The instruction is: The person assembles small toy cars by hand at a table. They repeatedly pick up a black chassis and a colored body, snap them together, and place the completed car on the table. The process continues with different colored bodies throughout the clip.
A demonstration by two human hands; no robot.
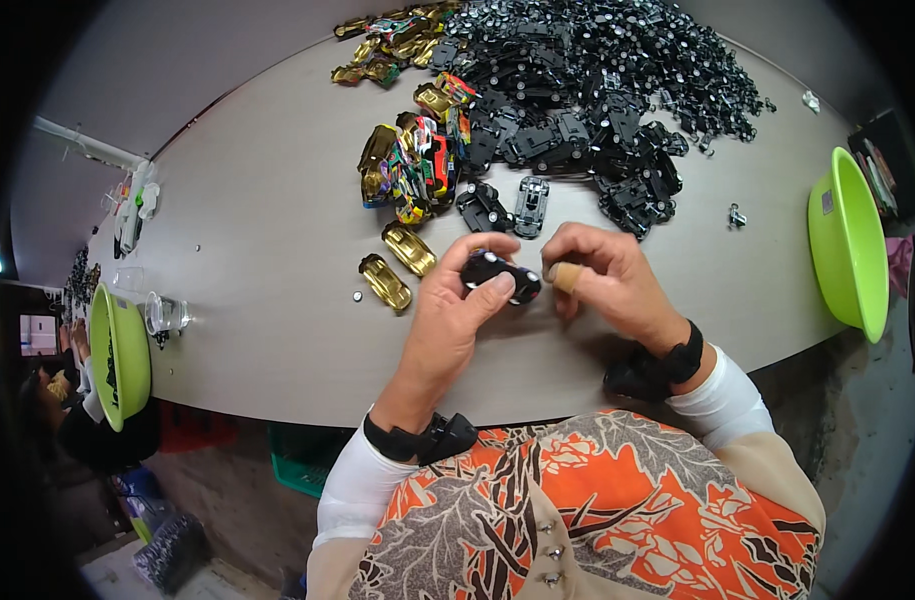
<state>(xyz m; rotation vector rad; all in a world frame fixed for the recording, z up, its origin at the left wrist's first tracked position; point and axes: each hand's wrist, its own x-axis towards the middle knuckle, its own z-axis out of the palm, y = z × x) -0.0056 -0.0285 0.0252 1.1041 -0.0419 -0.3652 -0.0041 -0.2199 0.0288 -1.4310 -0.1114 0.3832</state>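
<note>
My left hand (445,305) grips a small black toy car (484,268) with pale wheels, the thumb pressed across it. Close by on the right, my right hand (617,280) has its thumb and fingers drawn together, with a tan bandage around one digit. What lies between those fingertips, if anything, is too small to make out. Two gold toy car bodies (385,282) rest on the table left of my left hand. Just beyond my hands are a grey-black car chassis (531,207) and another dark chassis (484,208).
A large heap of black chassis and small wheel parts (617,80) covers the far table (267,260). Colourful and gold car bodies (417,165) are piled left of it. Green basins stand at the right (847,250) and left (122,360). A clear cup (165,312) sits near the left basin.
</note>
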